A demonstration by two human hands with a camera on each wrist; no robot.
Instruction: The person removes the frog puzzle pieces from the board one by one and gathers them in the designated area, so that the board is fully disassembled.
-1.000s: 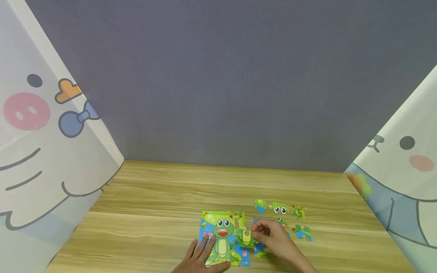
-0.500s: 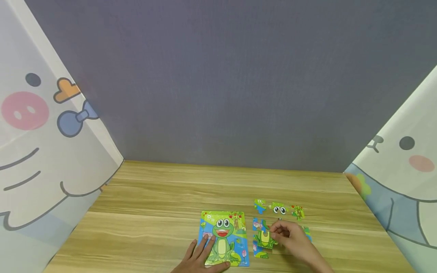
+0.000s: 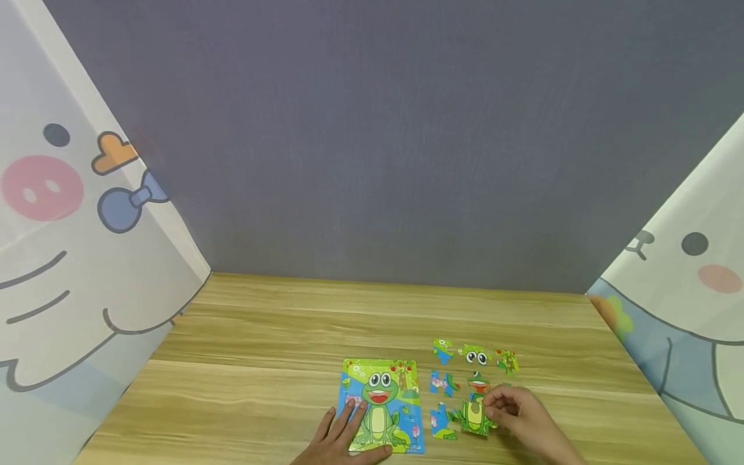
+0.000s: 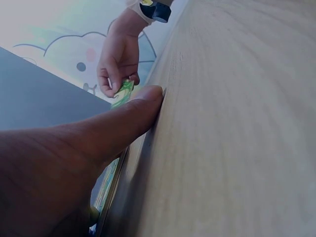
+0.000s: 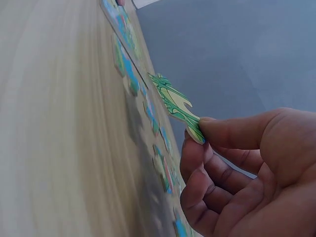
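Observation:
A frog puzzle board (image 3: 380, 405) lies on the wooden table (image 3: 261, 361) near its front edge. My left hand (image 3: 343, 439) rests flat on the board's lower left part, fingers straight (image 4: 126, 118). My right hand (image 3: 517, 413) pinches a green frog-body puzzle piece (image 3: 475, 416) just above the table, right of the board. In the right wrist view the piece (image 5: 175, 106) sits between thumb and fingertips, tilted off the surface. Several loose pieces (image 3: 473, 355) lie in rows beyond and beside it.
A grey wall (image 3: 372, 129) closes the back of the table. Cartoon-printed curtains hang at the left (image 3: 70, 258) and right (image 3: 686, 310) sides. The far half of the table is bare wood.
My right hand has carried the frog-body piece from the board's right edge to the right, among the loose pieces. The left hand has stayed on the board.

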